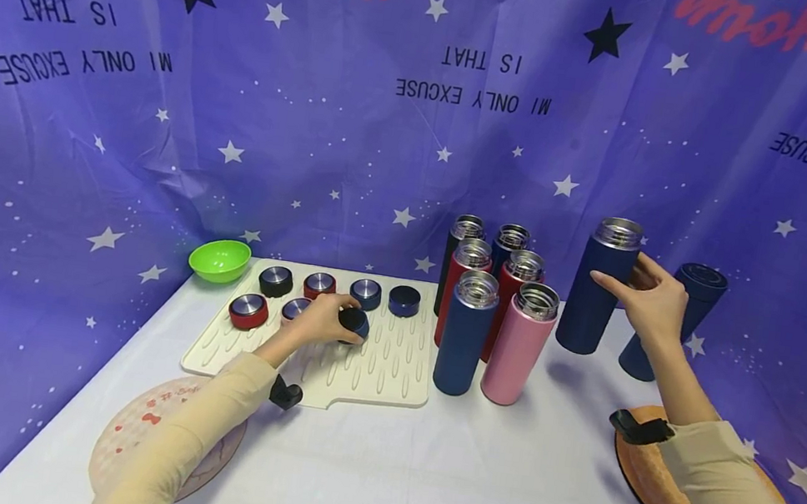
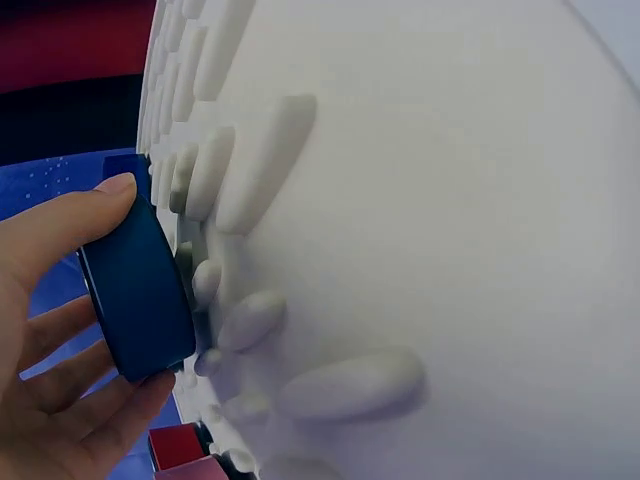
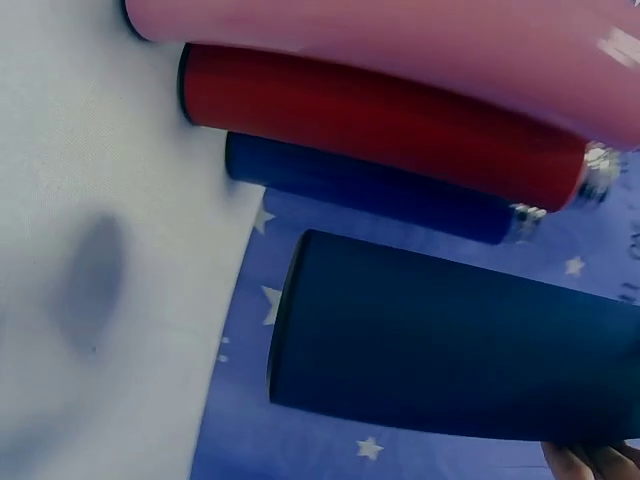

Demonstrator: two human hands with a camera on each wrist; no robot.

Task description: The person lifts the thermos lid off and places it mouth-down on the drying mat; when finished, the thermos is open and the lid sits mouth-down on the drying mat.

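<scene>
My left hand grips a dark blue bottle lid by its sides, low over the white ridged mat. Other lids stand around it on the mat: a black lid, a red lid, a blue lid and several more. At the right, my right hand holds a lidless dark blue thermos bottle upright, thumb in front and fingers behind. Its base is raised over the table, with a shadow below. Just behind that hand stands a dark blue bottle with its lid on.
Between the hands stands a group of lidless bottles, with a blue bottle and a pink bottle in front. A green bowl sits at the back left. Round placemats, one pinkish and one orange, lie under the forearms.
</scene>
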